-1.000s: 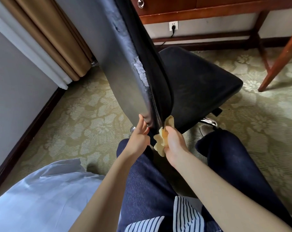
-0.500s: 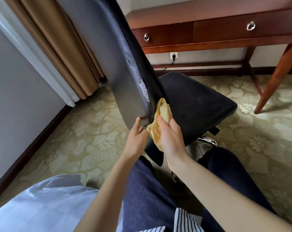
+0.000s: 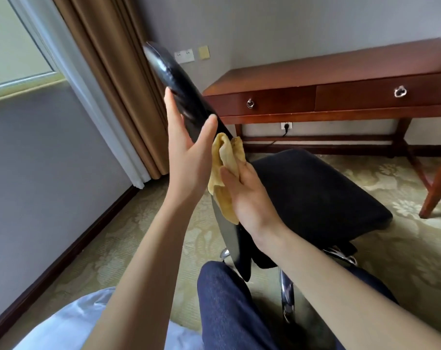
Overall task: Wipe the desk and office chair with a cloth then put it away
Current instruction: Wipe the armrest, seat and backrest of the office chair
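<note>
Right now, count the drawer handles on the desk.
2: one ring handle on the left drawer, another handle on the right drawer. The desk runs past the frame, so more may be hidden.

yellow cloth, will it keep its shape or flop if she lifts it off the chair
Probably floppy: the yellow cloth is bunched in folds under the right hand and sags below it. It looks thin, so likely light. It seems to drape against the chair back.
</note>
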Demonstrator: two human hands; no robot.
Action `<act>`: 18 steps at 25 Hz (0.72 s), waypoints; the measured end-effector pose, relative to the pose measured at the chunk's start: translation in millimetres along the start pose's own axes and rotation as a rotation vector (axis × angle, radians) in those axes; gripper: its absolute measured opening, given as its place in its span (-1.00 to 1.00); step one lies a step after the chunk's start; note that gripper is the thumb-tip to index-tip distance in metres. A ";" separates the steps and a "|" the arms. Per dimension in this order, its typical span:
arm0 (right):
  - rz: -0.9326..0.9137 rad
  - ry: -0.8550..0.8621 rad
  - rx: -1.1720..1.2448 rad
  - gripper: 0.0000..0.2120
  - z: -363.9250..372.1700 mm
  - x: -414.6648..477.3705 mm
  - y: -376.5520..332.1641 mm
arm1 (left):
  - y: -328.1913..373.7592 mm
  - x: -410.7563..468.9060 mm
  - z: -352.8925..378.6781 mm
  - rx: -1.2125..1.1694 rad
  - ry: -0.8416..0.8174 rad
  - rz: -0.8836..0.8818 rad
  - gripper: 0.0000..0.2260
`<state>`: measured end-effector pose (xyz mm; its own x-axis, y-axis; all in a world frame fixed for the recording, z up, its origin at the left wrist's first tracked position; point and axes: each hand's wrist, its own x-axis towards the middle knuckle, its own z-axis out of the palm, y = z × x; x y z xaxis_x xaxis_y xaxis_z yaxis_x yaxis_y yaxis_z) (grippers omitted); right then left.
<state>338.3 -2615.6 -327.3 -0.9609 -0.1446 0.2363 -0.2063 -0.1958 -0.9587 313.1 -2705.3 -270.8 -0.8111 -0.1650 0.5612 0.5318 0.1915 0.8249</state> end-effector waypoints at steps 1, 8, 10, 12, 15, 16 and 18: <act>0.008 -0.030 -0.006 -0.65 2.6 3.9 -2.4 | 1.9 9.5 0.4 0.036 0.010 0.004 -0.27; 0.135 -0.142 0.063 -0.62 11.0 37.5 -10.8 | -18.9 43.8 -17.6 0.262 0.131 0.009 -0.38; 0.124 -0.102 0.056 -0.62 12.2 54.2 -15.9 | -24.9 53.8 -30.1 0.180 0.095 0.038 -0.40; 0.073 -0.034 0.094 -0.64 12.0 73.1 -20.1 | -28.6 63.9 -42.2 0.066 0.082 0.032 -0.40; -0.047 0.056 0.101 -0.65 17.0 114.4 -26.0 | -29.8 100.3 -63.7 -0.008 0.128 0.050 -0.42; -0.085 0.072 0.092 -0.66 20.1 133.0 -28.3 | -29.1 118.1 -71.4 0.001 0.130 0.076 -0.49; -0.142 0.081 0.064 -0.67 27.2 172.9 -37.8 | -27.0 154.3 -86.8 0.030 0.067 0.078 -0.67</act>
<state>185.0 -2659.6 -245.9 -0.9352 -0.0330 0.3525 -0.3312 -0.2707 -0.9039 194.8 -2819.9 -200.6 -0.7485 -0.2128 0.6280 0.5845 0.2354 0.7765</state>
